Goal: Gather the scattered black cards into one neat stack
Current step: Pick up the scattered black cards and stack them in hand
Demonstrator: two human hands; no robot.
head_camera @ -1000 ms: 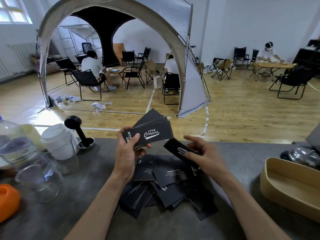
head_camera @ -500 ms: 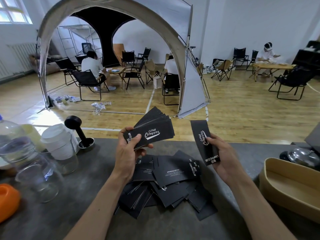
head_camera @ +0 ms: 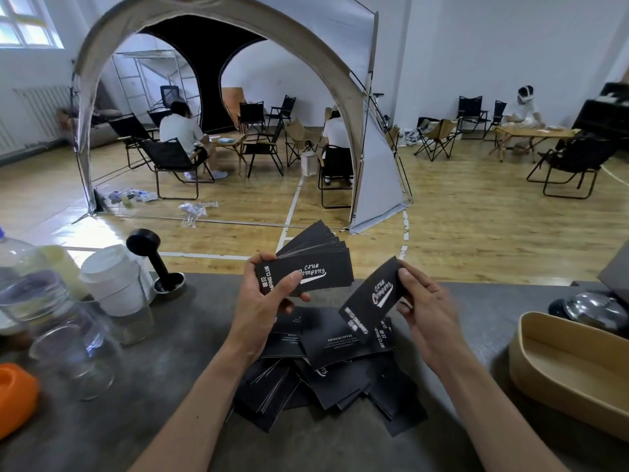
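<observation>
My left hand [head_camera: 262, 304] grips a fanned stack of black cards [head_camera: 316, 264] above the grey table [head_camera: 136, 420], thumb across the top card's white lettering. My right hand [head_camera: 425, 315] pinches a single black card [head_camera: 372, 294], tilted, just right of the stack and apart from it. Below both hands a loose heap of several black cards [head_camera: 333, 373] lies scattered and overlapping on the table; my left forearm hides its left part.
At the left stand clear glass jars [head_camera: 61, 332], a white lidded cup [head_camera: 114, 281], a black tamper [head_camera: 153, 257] and an orange object [head_camera: 15, 393]. A tan tray [head_camera: 571, 366] and a metal lid [head_camera: 592, 308] sit at the right. Beyond the table are a tent, chairs and seated people.
My right hand lifted one card off the heap, raised it, and has now brought it leftward toward the stack in my left hand. The left hand stayed nearly still.
</observation>
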